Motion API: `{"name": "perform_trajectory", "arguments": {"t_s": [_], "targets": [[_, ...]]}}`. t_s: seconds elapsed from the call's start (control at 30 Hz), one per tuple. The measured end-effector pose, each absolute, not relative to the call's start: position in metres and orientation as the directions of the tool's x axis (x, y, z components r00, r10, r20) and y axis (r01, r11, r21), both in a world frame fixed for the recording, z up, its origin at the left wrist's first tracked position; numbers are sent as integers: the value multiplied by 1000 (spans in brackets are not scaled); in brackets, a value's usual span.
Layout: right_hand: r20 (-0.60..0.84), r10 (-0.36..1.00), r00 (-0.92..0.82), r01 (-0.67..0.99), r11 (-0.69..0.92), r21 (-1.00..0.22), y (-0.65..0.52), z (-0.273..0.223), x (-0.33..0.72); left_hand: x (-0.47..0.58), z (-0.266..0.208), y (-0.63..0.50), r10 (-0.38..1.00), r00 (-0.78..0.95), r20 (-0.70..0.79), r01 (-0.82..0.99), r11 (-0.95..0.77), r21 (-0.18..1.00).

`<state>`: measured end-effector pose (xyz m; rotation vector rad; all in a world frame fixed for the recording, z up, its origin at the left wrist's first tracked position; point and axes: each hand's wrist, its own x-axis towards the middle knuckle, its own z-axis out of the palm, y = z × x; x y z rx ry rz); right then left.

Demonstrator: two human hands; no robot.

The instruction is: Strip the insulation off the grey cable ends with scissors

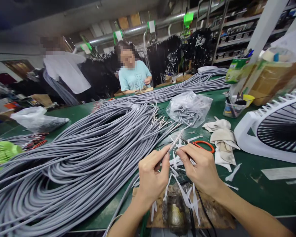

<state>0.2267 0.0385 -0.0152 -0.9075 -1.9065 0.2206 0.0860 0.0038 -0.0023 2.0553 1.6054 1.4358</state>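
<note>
My left hand [153,174] is closed, its thumb and forefinger pinching the silvery braided end of a cable [177,140], which points up and away. Close beside it, my right hand [199,166] has its thumb and fingertips pressed together at the braid; what they grip is too small to make out. To the left lies a large coiled bundle of grey cables [93,144], many with stripped ends. Orange-handled scissors [204,142] lie just beyond my right hand. White torn strips [185,194] hang and lie beneath both hands.
A round, grimy metal object [176,214] stands on a stained board [219,215]. On the green table [246,177] are a white fan [246,131], crumpled cloth gloves [222,138] and a clear bag [189,108] of grey pieces. One person [136,77] sits opposite; another [64,69] stands left.
</note>
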Motion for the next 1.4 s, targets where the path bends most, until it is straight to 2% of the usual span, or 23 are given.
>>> {"name": "perform_trajectory", "arguments": {"t_s": [0.3,0.4,0.5,0.57,0.7,0.83,1.1,1.23,1.4], "targets": [[704,678,-212,448,707,-547,39,-16,224,88,-6,3,809,-15,588,692,-416,590],[730,652,-206,429,730,-531,38,-18,223,88,-5,4,854,-46,519,630,-378,678],[771,602,-208,445,760,-473,37,-18,222,86,-3,6,902,-63,427,483,-347,804],[772,598,-216,446,764,-467,36,-17,222,84,-2,7,906,-104,410,438,-328,837],[776,599,-197,458,756,-468,35,-14,222,81,-1,5,837,-181,517,538,-355,765],[818,553,-160,481,767,-424,35,-14,225,81,-3,4,793,-146,591,609,-399,686],[815,548,-186,526,756,-389,37,-17,226,83,-1,2,748,-103,656,686,-424,591],[779,604,-169,475,742,-473,37,-15,225,84,-1,2,723,-76,687,704,-449,550],[576,798,-176,303,601,-740,36,-12,222,85,-4,1,675,-39,737,713,-498,494]]}}
